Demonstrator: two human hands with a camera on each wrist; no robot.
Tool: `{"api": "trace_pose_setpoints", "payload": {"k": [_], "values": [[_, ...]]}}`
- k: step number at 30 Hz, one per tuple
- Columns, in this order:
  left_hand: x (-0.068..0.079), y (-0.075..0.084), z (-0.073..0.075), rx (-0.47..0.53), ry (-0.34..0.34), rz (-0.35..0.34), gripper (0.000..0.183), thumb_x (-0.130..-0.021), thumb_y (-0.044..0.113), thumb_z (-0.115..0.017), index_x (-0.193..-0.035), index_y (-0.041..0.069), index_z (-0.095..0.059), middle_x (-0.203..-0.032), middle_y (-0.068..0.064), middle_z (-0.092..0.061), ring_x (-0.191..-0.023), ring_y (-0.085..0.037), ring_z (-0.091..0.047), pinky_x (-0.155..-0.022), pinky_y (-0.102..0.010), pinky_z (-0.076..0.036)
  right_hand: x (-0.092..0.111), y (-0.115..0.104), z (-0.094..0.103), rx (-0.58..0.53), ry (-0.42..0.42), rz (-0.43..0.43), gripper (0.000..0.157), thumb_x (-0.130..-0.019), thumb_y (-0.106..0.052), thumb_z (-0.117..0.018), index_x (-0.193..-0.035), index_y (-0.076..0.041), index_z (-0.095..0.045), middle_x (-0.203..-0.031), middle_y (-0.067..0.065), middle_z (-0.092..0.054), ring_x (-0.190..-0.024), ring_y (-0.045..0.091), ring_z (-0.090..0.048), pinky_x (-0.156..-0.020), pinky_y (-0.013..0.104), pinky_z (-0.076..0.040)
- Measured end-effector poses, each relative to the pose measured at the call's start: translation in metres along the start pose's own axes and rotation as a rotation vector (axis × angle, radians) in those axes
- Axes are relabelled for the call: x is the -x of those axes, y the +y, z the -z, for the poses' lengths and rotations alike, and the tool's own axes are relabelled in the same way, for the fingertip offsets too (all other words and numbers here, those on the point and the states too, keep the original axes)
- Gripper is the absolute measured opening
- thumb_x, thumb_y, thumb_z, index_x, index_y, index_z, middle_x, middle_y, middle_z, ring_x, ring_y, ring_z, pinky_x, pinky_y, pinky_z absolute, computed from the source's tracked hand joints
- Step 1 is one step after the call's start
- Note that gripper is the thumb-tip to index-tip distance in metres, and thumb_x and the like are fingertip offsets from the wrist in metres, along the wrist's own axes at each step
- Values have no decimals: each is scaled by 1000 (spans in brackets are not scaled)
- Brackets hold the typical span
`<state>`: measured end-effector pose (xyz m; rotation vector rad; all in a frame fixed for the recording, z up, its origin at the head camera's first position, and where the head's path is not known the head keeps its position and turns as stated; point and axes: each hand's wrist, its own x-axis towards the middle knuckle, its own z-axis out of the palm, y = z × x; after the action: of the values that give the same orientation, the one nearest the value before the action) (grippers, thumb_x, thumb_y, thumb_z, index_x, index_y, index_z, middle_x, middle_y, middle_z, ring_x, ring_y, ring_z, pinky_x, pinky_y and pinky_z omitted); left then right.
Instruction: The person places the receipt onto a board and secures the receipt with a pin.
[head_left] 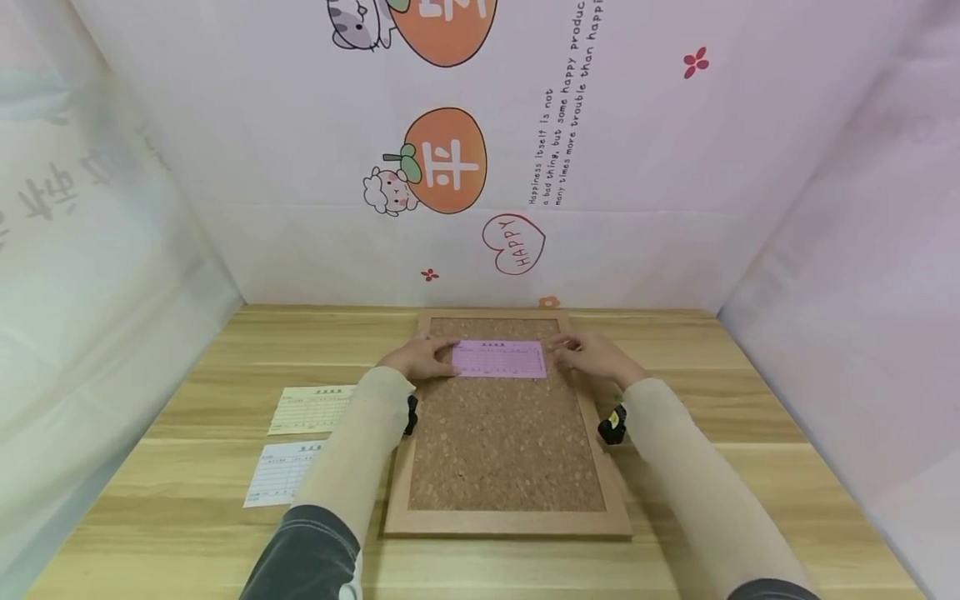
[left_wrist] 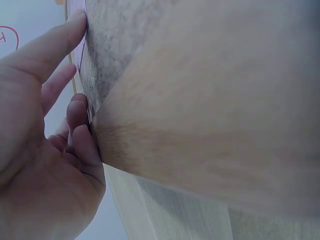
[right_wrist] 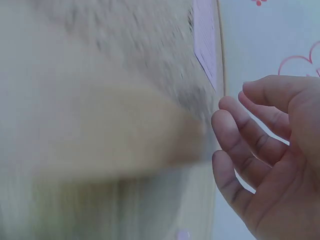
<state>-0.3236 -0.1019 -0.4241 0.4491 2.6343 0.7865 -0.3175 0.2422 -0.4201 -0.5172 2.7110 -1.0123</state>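
Observation:
A purple printed paper slip [head_left: 498,360] lies crosswise on the upper part of a wood-framed cork board [head_left: 504,450]. My left hand [head_left: 416,358] is at the slip's left end, thumb and forefinger touching its edge. In the left wrist view the thumb lies straight against the purple slip [left_wrist: 79,45], while other fingers bend by the board's frame. Just past the slip's right end is my right hand [head_left: 596,357], with fingers loosely bent. In the right wrist view nothing is between those fingers, and they are apart from the slip [right_wrist: 205,42].
To the left of the board, a yellow slip [head_left: 307,410] and a white-blue slip [head_left: 281,475] lie on the wooden table [head_left: 202,483], each partly hidden by my left sleeve. A printed curtain [head_left: 637,167] stands behind the table, with pale curtains at both sides.

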Motion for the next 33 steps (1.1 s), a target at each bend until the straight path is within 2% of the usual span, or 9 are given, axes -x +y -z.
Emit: {"api": "trace_pose_setpoints", "payload": {"k": [8, 12, 15, 21, 25, 28, 33], "values": [[1, 0, 1, -22, 14, -2, 66, -96, 32, -69, -154, 15, -42, -161, -21, -19, -144, -37, -24, -113, -55, -25, 15, 14, 28, 71, 25, -9, 37, -103, -17, -51, -133, 3, -60, -120, 22, -64, -108, 36, -59, -88, 52, -50], [1, 1, 1, -23, 14, -10, 65, -97, 31, -69, -154, 13, -42, -160, -21, -20, -144, -36, -25, -113, -54, -25, 23, 27, 38, 54, 14, -26, 36, -104, -16, -52, -130, 7, -60, -117, 22, -64, -101, 35, -64, -84, 48, -53], [1, 2, 1, -9, 13, -2, 66, -96, 32, -70, -153, 15, -43, -158, -21, -23, -141, -35, -29, -112, -54, -27, 29, 36, 43, 50, -2, -52, 38, -105, -19, -52, -130, 8, -59, -115, 23, -64, -98, 34, -66, -86, 50, -52], [3, 2, 1, 21, 16, 8, 66, -95, 32, -71, -153, 16, -44, -155, -21, -26, -136, -35, -33, -110, -54, -30, 37, 52, 48, 89, 15, -87, 38, -103, -22, -55, -126, 7, -62, -117, 22, -65, -107, 37, -62, -91, 55, -48], [3, 3, 1, 38, 17, 10, 65, -95, 32, -71, -153, 16, -44, -154, -20, -27, -134, -35, -35, -109, -53, -32, 39, 62, 48, 79, 15, -105, 34, -102, -21, -58, -121, 6, -65, -109, 18, -69, -97, 30, -65, -86, 49, -51], [3, 3, 0, 41, 18, 9, 65, -95, 32, -71, -153, 16, -44, -153, -20, -28, -133, -34, -35, -108, -52, -33, 40, 68, 47, 58, 5, -114, 35, -102, -21, -59, -121, 8, -65, -106, 15, -69, -93, 26, -64, -83, 45, -53], [2, 2, 1, 30, 14, 13, 66, -95, 33, -71, -153, 17, -43, -154, -19, -28, -135, -33, -33, -109, -52, -31, 43, 75, 46, -30, -8, -144, 41, -104, -25, -58, -125, 10, -62, -110, 17, -67, -99, 29, -62, -83, 43, -53]]}}
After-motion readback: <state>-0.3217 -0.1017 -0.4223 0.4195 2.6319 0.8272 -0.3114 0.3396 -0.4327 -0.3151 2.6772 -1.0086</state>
